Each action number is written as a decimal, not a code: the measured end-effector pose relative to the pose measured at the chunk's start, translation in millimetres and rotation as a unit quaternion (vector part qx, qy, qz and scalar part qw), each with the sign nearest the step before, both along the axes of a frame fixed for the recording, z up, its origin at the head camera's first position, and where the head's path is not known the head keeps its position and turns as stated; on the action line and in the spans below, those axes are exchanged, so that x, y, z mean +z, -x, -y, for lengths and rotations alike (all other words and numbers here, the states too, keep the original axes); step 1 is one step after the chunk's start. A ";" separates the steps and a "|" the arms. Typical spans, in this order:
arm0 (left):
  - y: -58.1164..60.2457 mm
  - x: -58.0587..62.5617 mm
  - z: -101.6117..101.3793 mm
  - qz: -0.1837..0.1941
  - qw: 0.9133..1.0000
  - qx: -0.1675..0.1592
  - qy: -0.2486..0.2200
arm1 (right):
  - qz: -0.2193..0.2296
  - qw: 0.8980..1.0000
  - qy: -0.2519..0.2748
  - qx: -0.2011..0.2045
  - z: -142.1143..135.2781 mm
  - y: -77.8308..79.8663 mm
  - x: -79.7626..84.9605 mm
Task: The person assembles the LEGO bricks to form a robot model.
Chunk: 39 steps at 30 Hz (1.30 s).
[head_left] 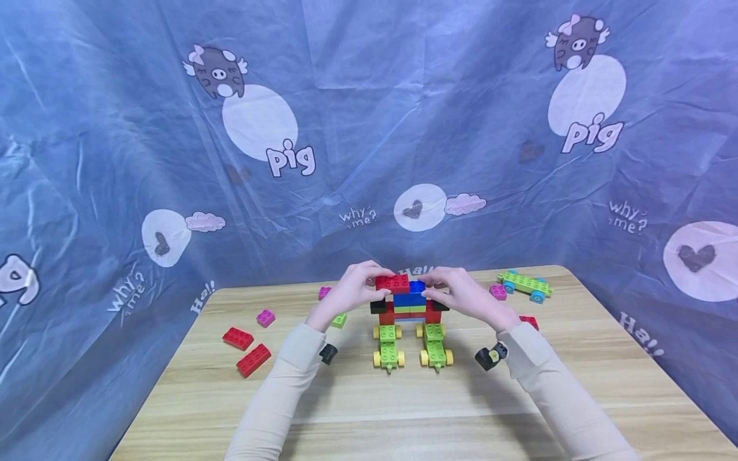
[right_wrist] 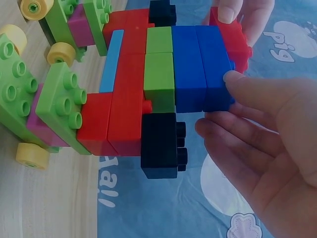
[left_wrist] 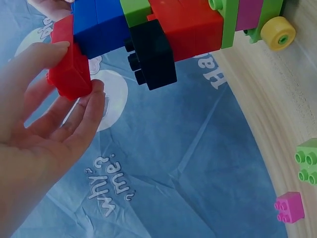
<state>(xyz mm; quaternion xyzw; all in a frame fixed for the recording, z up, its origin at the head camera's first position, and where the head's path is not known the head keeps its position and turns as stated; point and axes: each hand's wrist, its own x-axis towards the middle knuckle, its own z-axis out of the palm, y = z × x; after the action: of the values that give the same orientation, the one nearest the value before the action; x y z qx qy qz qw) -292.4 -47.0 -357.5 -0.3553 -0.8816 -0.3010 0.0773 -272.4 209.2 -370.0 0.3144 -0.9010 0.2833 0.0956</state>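
Observation:
My left hand (head_left: 350,292) pinches a red brick (left_wrist: 72,67) between thumb and fingers, at the top left of a built block figure. The red brick sits against the upper of two stacked blue bricks (right_wrist: 189,69); whether it is fully pressed on cannot be told. At the other end, my right hand (head_left: 464,298) holds the blue bricks, thumb on top and fingers beside them. Under the blue lie lime bricks (right_wrist: 159,82), then red bricks (right_wrist: 130,106), with a black brick (left_wrist: 152,55) on each side. Two lime wheeled bases (head_left: 388,352) with yellow wheels carry it all.
On the wooden table (head_left: 403,410), left, lie red bricks (head_left: 254,360), a magenta brick (head_left: 266,318) and a lime brick (head_left: 339,320). Toward the right are a magenta brick (head_left: 498,292), a red brick (head_left: 529,322) and a lime car base (head_left: 526,283). Blue cloth (head_left: 357,128) hangs behind.

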 end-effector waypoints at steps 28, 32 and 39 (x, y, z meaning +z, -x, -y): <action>-0.2 -2.3 -1.3 -0.018 1.000 -0.010 0.002 | 0.003 1.000 0.028 -0.007 2.1 -1.1 -4.7; -0.2 -1.7 -1.8 -0.028 1.000 -0.006 0.010 | 0.001 0.999 0.031 -0.011 1.7 -1.3 -5.3; -0.1 -1.8 -1.8 -0.025 1.000 0.000 0.017 | 0.016 0.999 0.027 -0.018 0.4 -0.8 -4.3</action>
<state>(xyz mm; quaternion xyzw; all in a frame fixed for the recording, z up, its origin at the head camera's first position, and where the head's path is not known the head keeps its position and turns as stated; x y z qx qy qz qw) -292.3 -45.2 -359.3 -0.3642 -0.8842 -0.2773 0.0934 -271.6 208.8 -374.3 0.2909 -0.8997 0.3111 0.0952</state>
